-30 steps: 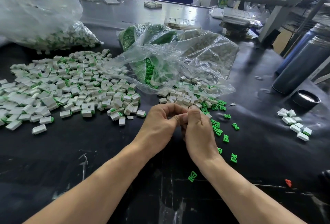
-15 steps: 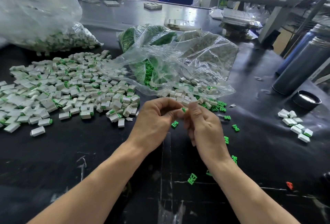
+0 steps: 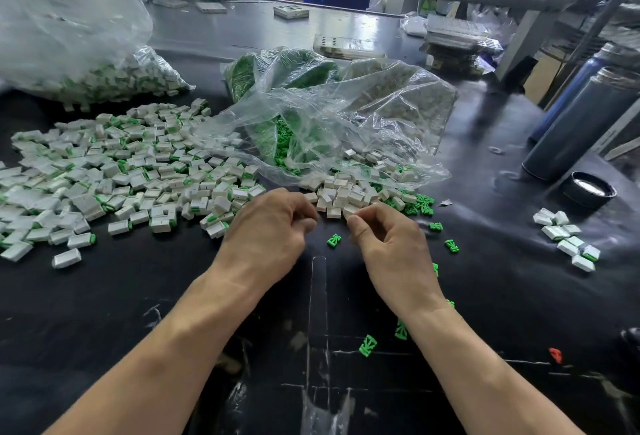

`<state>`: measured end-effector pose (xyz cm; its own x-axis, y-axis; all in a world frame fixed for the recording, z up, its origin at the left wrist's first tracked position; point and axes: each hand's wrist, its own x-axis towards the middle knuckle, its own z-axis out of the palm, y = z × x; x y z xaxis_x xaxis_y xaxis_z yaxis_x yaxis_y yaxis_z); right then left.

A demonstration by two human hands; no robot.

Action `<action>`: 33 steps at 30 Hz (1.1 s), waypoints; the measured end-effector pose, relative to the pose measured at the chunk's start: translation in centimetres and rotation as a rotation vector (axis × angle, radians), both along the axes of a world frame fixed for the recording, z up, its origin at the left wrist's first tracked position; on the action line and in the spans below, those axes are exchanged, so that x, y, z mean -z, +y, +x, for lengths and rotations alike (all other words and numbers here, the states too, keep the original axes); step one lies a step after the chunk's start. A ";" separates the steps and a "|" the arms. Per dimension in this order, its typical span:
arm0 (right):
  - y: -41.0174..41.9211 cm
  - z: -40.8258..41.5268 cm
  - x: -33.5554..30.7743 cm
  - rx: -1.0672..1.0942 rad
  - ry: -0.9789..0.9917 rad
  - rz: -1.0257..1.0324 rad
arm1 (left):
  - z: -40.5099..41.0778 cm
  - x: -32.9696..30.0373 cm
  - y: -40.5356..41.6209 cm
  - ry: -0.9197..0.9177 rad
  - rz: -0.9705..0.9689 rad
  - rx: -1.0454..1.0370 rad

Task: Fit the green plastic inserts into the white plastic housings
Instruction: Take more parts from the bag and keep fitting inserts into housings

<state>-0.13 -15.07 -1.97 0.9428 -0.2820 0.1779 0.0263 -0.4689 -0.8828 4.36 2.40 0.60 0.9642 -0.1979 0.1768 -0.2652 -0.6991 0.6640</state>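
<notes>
My left hand point(image 3: 270, 232) hovers over the black mat by the big spread of white housings with green inserts fitted point(image 3: 138, 178). Its fingers are curled under, and whatever may be inside them is hidden. My right hand point(image 3: 389, 244) reaches the near edge of a small pile of empty white housings point(image 3: 346, 192). Its thumb and forefinger pinch one white housing point(image 3: 349, 211) there. A loose green insert point(image 3: 334, 239) lies on the mat between my hands. More green inserts point(image 3: 420, 204) are scattered to the right and near my right wrist.
A clear plastic bag point(image 3: 346, 115) holding green inserts and white housings lies open behind the pile. Another bag of fitted parts point(image 3: 104, 81) sits at far left. Two dark cylinders point(image 3: 581, 122), a black lid point(image 3: 588, 190) and a small group of housings point(image 3: 568, 237) stand on the right.
My hands were pressed together on one piece. They have since drawn apart; my right hand reached forward to the housing pile, and a green insert now lies between them.
</notes>
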 end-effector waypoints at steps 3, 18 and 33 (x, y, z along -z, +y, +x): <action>-0.2 0.0 0.0 0.011 0.045 -0.090 | 0.7 -0.2 1.0 -0.044 0.142 -0.096; -1.1 0.6 -0.7 0.159 0.063 -0.385 | 2.0 0.0 2.4 -0.184 0.402 -0.329; -1.4 2.0 -0.7 0.184 0.167 -0.672 | 1.7 -0.4 1.5 -0.052 0.502 -0.214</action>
